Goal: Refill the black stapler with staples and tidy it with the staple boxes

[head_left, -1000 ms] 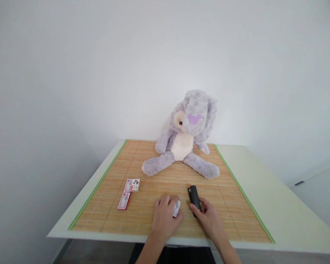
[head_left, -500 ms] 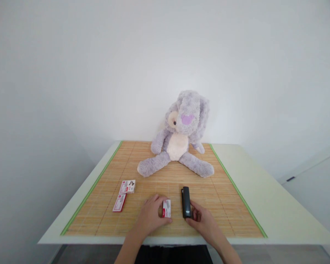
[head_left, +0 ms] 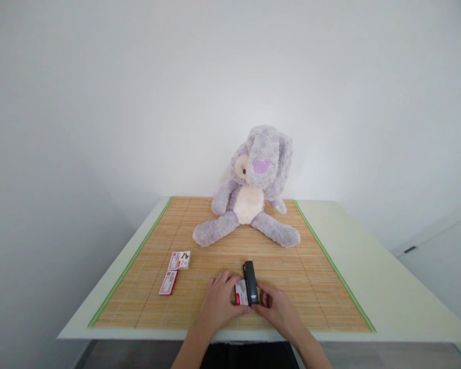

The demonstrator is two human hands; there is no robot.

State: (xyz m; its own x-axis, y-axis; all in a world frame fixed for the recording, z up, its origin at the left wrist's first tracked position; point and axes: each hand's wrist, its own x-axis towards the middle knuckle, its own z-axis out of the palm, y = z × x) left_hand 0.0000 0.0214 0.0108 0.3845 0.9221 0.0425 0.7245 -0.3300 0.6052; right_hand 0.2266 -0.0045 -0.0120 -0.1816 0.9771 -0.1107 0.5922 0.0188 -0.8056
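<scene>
My left hand (head_left: 223, 301) is closed around a small white and red staple box (head_left: 241, 292), thumb at its near end and fingers at its far end. Right beside that box lies a black stapler (head_left: 251, 283), its long side against or almost against it. My right hand (head_left: 273, 306) grips the stapler's near end from the right, with thumb and fingers on its edge. Both things rest on the bamboo mat (head_left: 200, 266).
Two more small boxes lie to the left: a white one with a stapler picture (head_left: 180, 260) and a red-edged one (head_left: 168, 283). A grey plush rabbit (head_left: 249, 205) sits at the back against the wall. The white table (head_left: 353, 246) extends past the mat.
My left hand has slid the staple box to the right, and my right hand has moved the stapler left. The two things now lie side by side.
</scene>
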